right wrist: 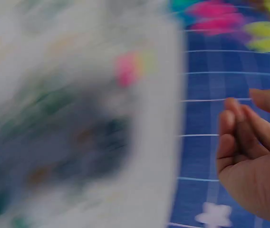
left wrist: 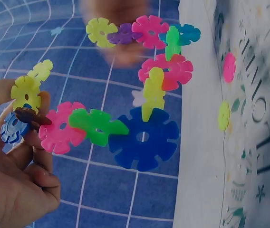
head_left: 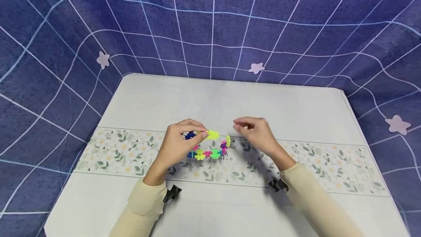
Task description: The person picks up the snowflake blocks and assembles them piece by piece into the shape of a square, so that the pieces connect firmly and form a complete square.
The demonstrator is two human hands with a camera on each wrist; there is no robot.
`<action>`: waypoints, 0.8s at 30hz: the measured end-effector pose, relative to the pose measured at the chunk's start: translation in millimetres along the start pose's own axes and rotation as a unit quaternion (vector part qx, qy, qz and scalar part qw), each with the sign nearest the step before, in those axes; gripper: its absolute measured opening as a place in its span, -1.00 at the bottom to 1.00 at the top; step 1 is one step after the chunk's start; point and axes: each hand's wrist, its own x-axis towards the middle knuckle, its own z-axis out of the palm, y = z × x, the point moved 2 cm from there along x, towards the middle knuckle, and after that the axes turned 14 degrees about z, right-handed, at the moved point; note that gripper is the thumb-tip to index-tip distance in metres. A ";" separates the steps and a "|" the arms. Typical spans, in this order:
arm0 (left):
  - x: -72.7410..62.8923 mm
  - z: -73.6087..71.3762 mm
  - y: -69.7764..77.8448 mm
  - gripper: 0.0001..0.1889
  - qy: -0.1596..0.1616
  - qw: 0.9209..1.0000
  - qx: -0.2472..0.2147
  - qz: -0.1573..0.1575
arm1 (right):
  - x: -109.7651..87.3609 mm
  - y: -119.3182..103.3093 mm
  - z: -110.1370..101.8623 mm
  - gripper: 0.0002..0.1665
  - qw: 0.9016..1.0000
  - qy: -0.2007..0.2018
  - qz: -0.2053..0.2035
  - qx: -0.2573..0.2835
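Observation:
A curved chain of interlocking flower-shaped plastic discs (head_left: 215, 153) hangs above the table, in pink, yellow, green, blue and purple. My left hand (head_left: 179, 143) pinches one end of it by the yellow disc (left wrist: 25, 93), between thumb and fingers. A second yellow disc (left wrist: 41, 71) sticks out past that grip. The chain's other end, with a yellow disc (left wrist: 101, 32), points toward my right hand (head_left: 258, 134). That hand is apart from the chain, holding nothing, its fingers loosely bent in the right wrist view. It blurs behind the chain in the left wrist view.
A pale table (head_left: 230, 101) with a floral band (head_left: 131, 153) lies beneath both hands. Loose on it are a pink disc (left wrist: 229, 67) and a yellow disc (left wrist: 224, 115). A blue grid-patterned cloth (head_left: 197, 25) with star shapes rises around the table.

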 end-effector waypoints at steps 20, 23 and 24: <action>-6.9 -2.1 -4.2 -0.94 0.002 1.000 -0.006 -0.006 | -0.4 34.8 52.0 -0.82 0.970 0.053 -0.033 -0.236; -7.5 -1.8 -5.1 -0.94 0.001 1.000 -0.008 -0.009 | -4.2 33.2 44.0 -0.89 0.978 0.061 -0.020 -0.199; -7.5 -1.8 -5.3 -0.94 0.001 1.000 -0.009 -0.010 | -5.3 32.2 40.1 -0.90 0.981 0.061 -0.014 -0.182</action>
